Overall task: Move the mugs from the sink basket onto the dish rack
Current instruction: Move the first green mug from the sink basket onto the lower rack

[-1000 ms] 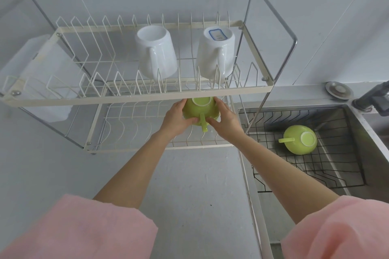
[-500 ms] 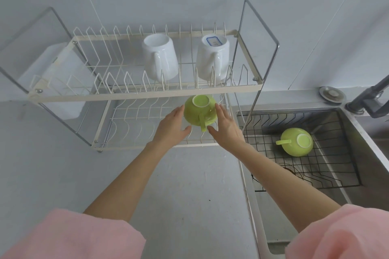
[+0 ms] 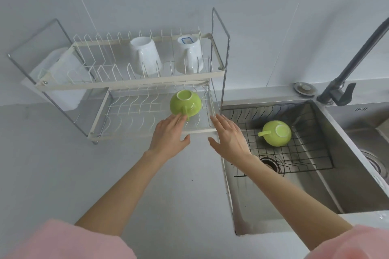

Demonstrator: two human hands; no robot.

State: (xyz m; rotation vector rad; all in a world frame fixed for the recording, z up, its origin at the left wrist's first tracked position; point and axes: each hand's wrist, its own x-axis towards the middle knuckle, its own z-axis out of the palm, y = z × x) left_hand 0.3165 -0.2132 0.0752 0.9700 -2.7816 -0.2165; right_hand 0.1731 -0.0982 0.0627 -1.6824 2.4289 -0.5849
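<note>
Hands (image 3: 169, 135) empty; sink (image 3: 362, 109) mark unreadable

The lower tier of the dish rack (image 3: 126, 111) lies bare to the left of the green mug (image 3: 185, 103) standing upside down at its right end, though the upper tier's front rail (image 3: 130, 82) hangs over the way in. Above, two white mugs (image 3: 145, 55) fill the right half (the left slots are free). In the sink basket (image 3: 305, 153) a second green mug (image 3: 276, 135) lies open from above; the faucet (image 3: 345, 82) stands behind to the right.
</note>
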